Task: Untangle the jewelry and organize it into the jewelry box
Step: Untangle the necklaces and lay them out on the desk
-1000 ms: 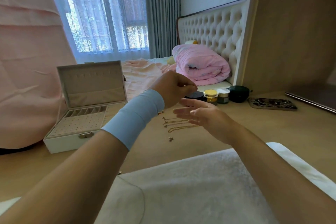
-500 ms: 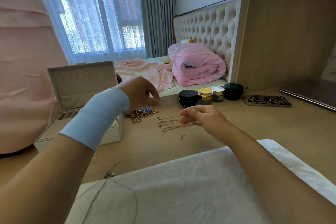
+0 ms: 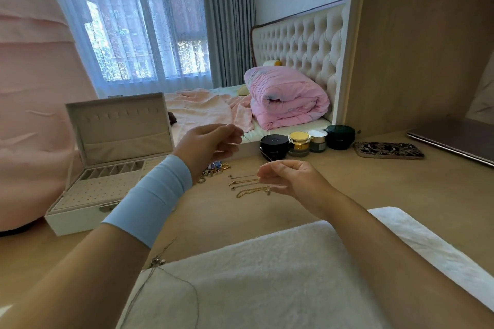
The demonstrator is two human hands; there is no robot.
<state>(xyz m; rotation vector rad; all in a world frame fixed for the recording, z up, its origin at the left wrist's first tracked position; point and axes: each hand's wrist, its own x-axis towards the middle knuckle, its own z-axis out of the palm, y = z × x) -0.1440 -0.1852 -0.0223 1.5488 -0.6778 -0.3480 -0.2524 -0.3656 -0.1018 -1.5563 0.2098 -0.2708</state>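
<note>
- The left hand, just above centre, is raised off the counter with thumb and forefinger pinched on the end of a fine chain. A pale blue band wraps that wrist.
- The right hand, right of centre and lower, has its fingertips closed in a narrow pinch. It seems to hold the chain's other end, but the strand between the hands is too thin to trace.
- Three or four gold chains lie in rows on the counter under the right hand's fingertips. A mixed tangle of coloured pieces sits just behind the left wrist.
- The jewelry box stands with its lid up at centre left, well apart from the raised hands. No jewelry is visible in its compartments.
- A silver necklace trails over the edge of the white towel at lower centre, under the left forearm.
- Risk: if the hands pull apart hard while a knot remains, it would tighten, or a thin link could snap.
- Risk: a strand this light could slip from either pinch. It would likely fall onto the sorted gold chains and knot with them again.
- Risk: carrying it leftward to the box takes the left forearm over the coloured tangle and the silver necklace, and the band or arm could snag and drag them.
- Risk: a loose end swinging toward the jars at centre right could catch on one.
</note>
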